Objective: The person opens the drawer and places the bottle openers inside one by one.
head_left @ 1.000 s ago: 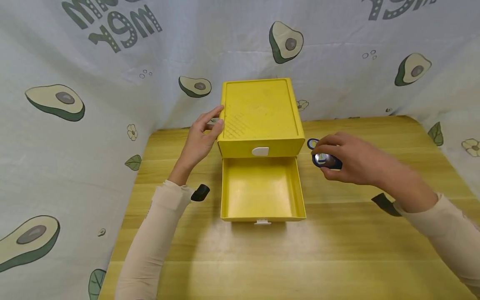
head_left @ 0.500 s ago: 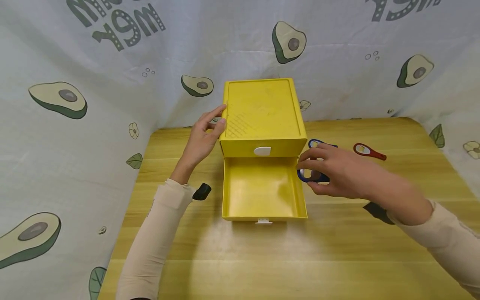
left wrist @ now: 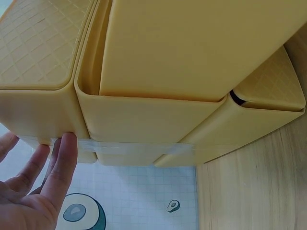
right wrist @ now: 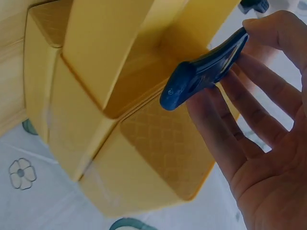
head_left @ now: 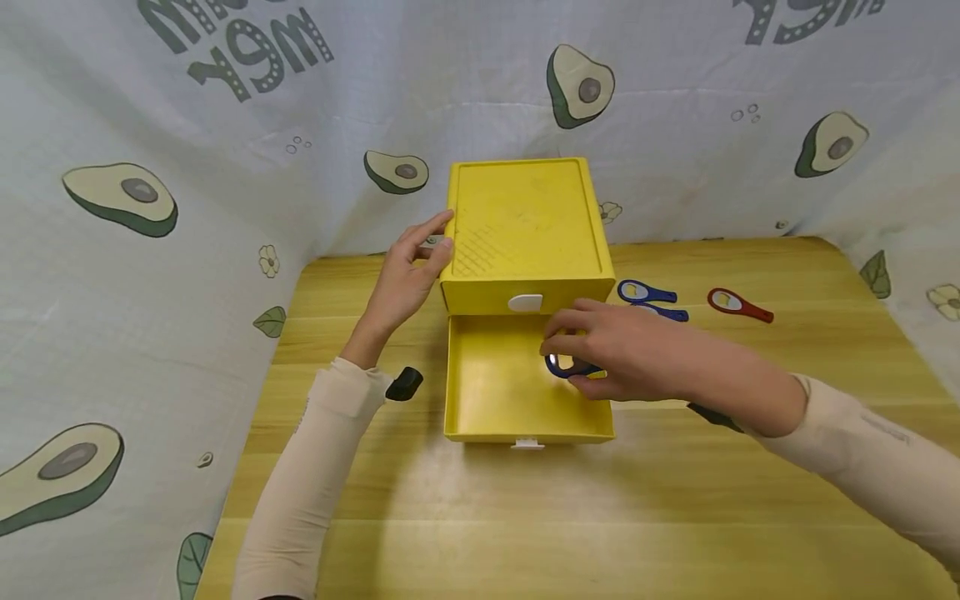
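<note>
Avocado-print fabric (head_left: 465, 75) hangs behind a wood-grain tabletop (head_left: 525, 533) bearing the yellow two-drawer unit (head_left: 517, 221), its lower drawer (head_left: 491, 392) pulled out. On my feed, the left hand (head_left: 401, 283) touches the unit's left side with loosely spread fingers, gripping nothing, while the right hand (head_left: 622, 346) pinches a blue magnifier-shaped tool (right wrist: 201, 74) above that drawer. Right of the unit I see two similar blue tools (head_left: 660, 295) and a red tool (head_left: 742, 307).
</note>
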